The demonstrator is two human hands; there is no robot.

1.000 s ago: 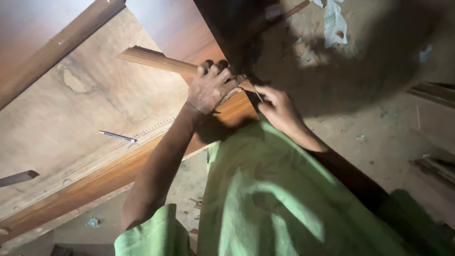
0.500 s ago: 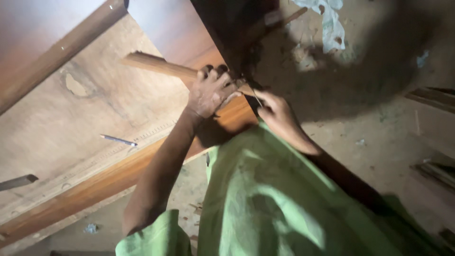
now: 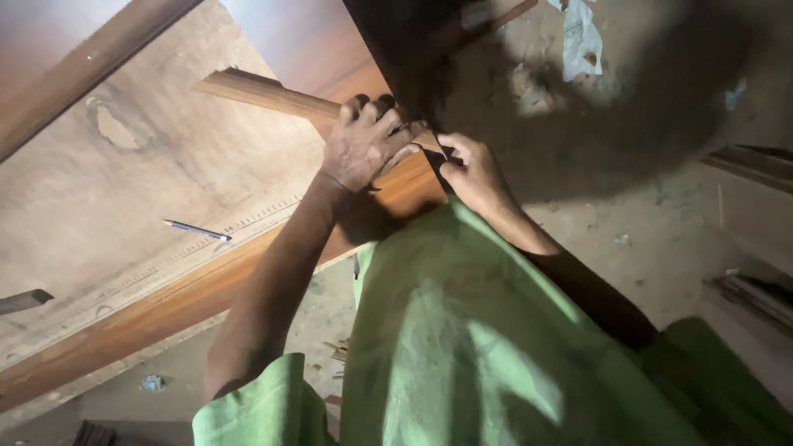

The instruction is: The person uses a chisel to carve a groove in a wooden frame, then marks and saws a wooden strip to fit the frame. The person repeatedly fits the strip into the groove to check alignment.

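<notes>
My left hand (image 3: 363,142) grips a narrow wooden strip (image 3: 264,93) that lies across a large plywood board (image 3: 149,182). The strip runs from the upper left toward the board's near corner. My right hand (image 3: 469,171) is closed at the strip's near end by the board's edge, its fingers pinched together; what it holds is too small and dark to tell. Both hands almost touch each other. My green shirt (image 3: 462,347) fills the lower middle of the view.
A pencil (image 3: 197,230) lies on the board beside a long ruler (image 3: 206,239) along its near edge. A dark wooden beam (image 3: 91,66) crosses the upper left. Scraps of paper (image 3: 582,37) and wood pieces (image 3: 752,293) litter the dusty floor at the right.
The view has drifted slightly; my left hand and the strip sit a little lower in the picture. My hands keep the same hold at the board's corner.
</notes>
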